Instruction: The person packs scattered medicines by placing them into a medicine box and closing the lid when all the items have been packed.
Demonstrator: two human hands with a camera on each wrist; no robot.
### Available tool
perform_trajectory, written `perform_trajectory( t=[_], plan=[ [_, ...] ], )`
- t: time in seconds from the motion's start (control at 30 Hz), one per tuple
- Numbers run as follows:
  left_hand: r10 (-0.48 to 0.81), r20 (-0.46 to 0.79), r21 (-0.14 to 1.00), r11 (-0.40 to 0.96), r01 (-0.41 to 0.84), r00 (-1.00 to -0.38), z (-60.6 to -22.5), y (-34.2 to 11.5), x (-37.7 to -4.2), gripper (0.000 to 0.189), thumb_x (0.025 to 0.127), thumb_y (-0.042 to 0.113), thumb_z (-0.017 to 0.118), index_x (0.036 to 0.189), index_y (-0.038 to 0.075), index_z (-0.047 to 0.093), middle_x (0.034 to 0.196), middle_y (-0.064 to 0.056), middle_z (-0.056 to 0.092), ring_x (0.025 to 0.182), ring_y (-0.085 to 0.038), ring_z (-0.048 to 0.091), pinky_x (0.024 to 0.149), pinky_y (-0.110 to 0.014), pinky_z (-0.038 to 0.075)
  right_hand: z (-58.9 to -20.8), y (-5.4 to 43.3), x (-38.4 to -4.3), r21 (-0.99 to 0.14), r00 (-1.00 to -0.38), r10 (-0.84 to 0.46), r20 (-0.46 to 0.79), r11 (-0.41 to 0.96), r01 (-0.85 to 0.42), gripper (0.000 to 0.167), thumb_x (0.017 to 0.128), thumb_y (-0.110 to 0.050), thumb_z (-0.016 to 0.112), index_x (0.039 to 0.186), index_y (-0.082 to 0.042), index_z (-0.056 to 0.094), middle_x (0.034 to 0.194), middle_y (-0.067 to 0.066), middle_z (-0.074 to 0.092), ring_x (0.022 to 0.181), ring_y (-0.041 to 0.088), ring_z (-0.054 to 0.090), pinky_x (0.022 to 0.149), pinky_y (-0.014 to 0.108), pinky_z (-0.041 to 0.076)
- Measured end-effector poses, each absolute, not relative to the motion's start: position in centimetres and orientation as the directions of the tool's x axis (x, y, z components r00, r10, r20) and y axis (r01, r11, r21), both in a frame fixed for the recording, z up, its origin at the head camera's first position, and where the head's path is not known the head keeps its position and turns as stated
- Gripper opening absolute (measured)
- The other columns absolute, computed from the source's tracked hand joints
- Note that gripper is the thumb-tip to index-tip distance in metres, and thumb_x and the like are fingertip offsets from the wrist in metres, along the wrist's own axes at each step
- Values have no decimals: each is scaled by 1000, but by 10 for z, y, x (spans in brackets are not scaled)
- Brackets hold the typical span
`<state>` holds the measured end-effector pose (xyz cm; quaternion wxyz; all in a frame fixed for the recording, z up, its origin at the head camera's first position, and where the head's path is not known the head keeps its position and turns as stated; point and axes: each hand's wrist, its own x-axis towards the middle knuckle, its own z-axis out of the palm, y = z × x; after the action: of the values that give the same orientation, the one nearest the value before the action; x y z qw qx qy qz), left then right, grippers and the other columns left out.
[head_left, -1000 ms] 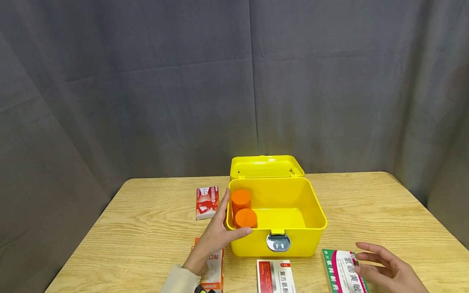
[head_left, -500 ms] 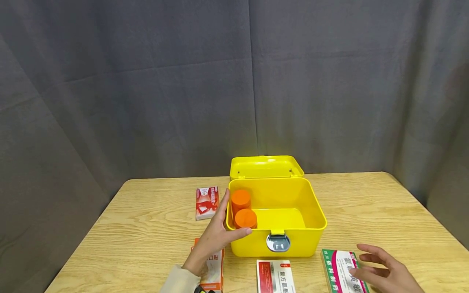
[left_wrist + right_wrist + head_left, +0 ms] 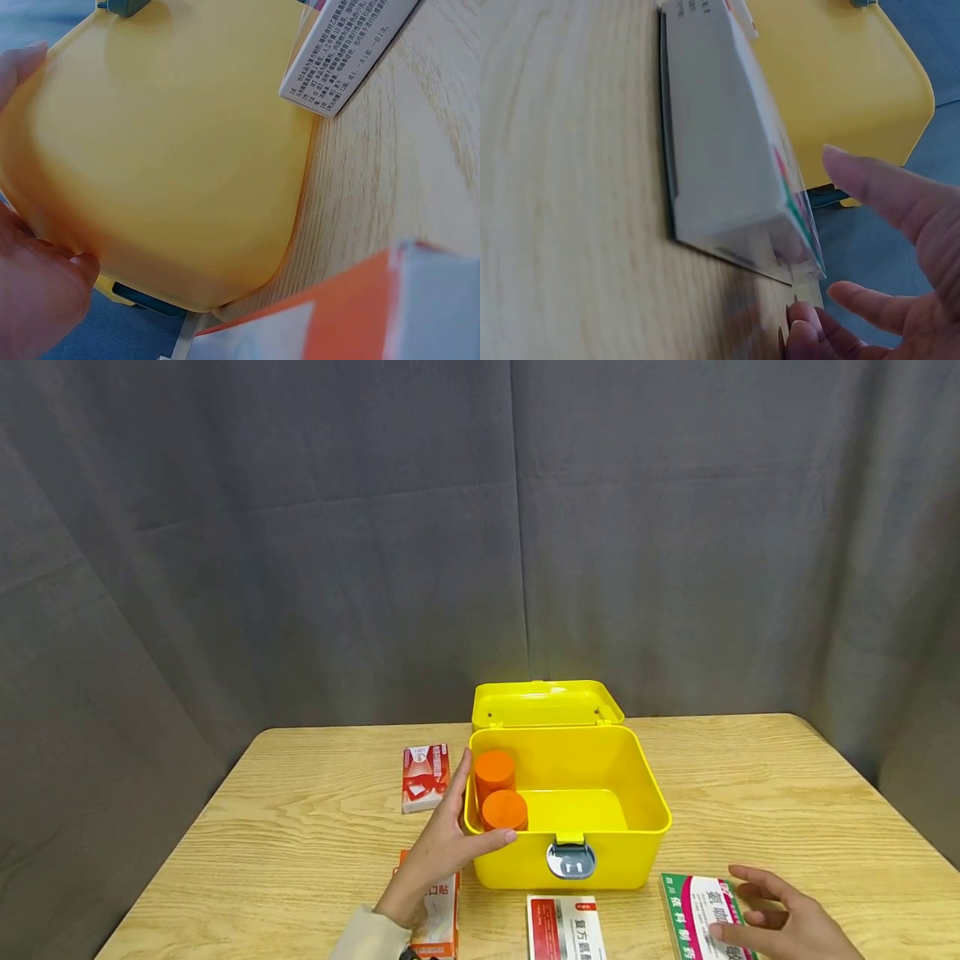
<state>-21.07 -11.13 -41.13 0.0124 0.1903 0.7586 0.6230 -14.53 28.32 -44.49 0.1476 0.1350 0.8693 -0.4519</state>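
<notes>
A yellow case (image 3: 630,856), its lid (image 3: 547,703) folded back, stands mid-table with two orange-capped containers (image 3: 505,810) inside at the left. My left hand (image 3: 442,839) holds its front left corner, thumb on the front rim and fingers along the left side (image 3: 45,289). At the right lies a green, white and pink medicine box (image 3: 684,914); in the right wrist view its pale side (image 3: 720,127) faces the camera. My right hand (image 3: 791,914) is beside that box, thumb over its top in the head view, other fingers spread past its right edge.
A red and white medicine box (image 3: 566,931) lies in front of the case. Under my left forearm is an orange and white box (image 3: 444,922), partly hidden. Another red box (image 3: 425,781) rests left of the case. A grey curtain (image 3: 375,568) hangs behind the wooden table (image 3: 315,827).
My right hand has moved slightly left, its thumb reaching farther over the green and white medicine box. The left hand stays at the case corner.
</notes>
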Motion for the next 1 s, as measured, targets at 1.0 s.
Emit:
perform_trajectory(
  t=[1.0],
  plan=[
    [312, 222, 949, 148, 278, -924, -412, -112, -211, 106, 81, 30, 79, 157, 23, 6, 161, 0, 6, 145, -25, 10, 113, -54, 17, -446, 279, -150, -618, -942, 42, -332, 745, 251, 111, 60, -65, 81, 136, 8, 46, 119, 22, 52, 84, 21, 53, 76, 39, 56]
  ],
)
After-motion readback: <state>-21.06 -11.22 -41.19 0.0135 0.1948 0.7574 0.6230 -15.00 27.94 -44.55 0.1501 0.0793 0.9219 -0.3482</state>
